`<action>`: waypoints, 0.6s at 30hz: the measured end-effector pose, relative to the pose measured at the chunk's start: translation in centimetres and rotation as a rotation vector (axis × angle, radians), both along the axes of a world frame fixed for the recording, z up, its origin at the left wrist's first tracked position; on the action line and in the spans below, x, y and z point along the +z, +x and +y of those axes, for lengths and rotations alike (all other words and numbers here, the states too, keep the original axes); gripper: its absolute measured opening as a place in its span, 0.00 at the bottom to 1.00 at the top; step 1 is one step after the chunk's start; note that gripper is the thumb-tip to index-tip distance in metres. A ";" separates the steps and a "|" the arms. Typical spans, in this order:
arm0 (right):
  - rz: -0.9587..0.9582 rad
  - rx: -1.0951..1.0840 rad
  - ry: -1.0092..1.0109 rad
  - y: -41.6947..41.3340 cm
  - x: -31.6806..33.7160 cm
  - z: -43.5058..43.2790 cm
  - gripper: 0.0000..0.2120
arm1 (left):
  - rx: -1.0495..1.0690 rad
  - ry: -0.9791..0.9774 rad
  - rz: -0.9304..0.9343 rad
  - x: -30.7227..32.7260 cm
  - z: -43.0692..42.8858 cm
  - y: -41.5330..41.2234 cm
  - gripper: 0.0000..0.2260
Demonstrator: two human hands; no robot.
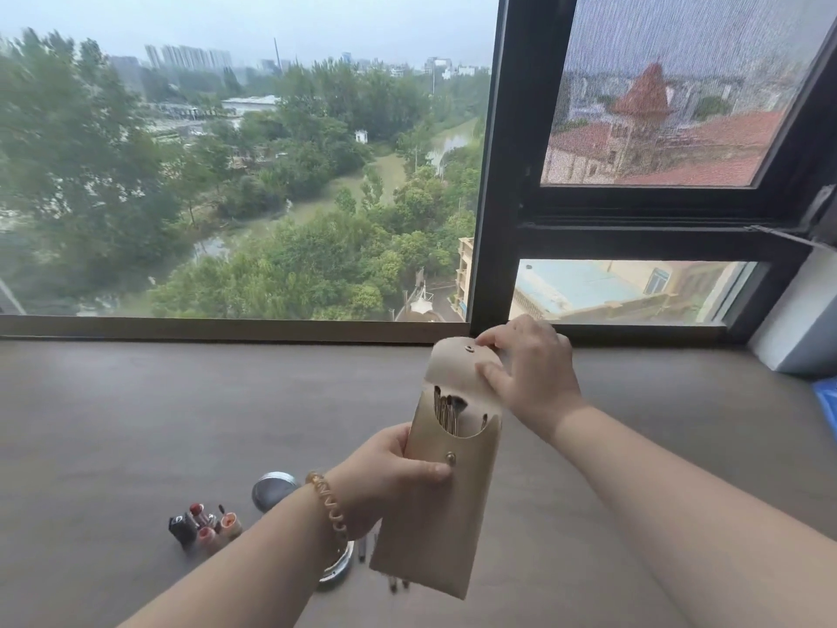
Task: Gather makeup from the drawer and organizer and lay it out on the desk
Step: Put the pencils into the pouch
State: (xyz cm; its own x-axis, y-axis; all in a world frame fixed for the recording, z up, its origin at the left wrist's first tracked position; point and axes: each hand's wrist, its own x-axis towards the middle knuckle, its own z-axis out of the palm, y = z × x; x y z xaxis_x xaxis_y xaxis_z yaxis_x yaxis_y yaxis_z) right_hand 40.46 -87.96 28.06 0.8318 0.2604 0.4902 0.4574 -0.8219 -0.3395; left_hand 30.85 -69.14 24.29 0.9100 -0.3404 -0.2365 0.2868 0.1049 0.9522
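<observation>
The tall beige brush pouch (435, 514) looks like smooth, matt faux leather, with a small shiny metal snap stud (451, 456). The grey-brown table (181, 401) has a matt, faintly grained wood-look finish. The round silver tin (274, 489) looks like dull metal, and the amber bead bracelet (328, 500) is glossy.

Left hand (390, 477) curled gripping, right hand (532, 373) raised above, pinching
</observation>
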 end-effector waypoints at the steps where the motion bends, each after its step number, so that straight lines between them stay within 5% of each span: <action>1: 0.008 0.093 0.032 -0.4 0.3 0.1 0.07 | 0.028 0.015 0.003 -0.1 0.2 0.1 0.15; 6: 0.516 0.379 0.054 -1.8 1.1 2.3 0.09 | 0.047 0.085 -0.011 -0.2 0.3 0.6 0.16; 18: 0.645 0.379 0.275 -1.0 1.0 2.6 0.04 | -0.014 0.058 -0.043 -0.2 1.6 0.5 0.20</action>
State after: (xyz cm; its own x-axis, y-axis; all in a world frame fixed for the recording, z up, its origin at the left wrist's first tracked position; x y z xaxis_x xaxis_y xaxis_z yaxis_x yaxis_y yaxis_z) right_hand 39.45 -85.34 29.02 0.8525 0.5219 0.0297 0.3327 -0.4979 -0.8009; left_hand 31.32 -67.54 24.11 0.9151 -0.3399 -0.2170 0.2465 0.0456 0.9681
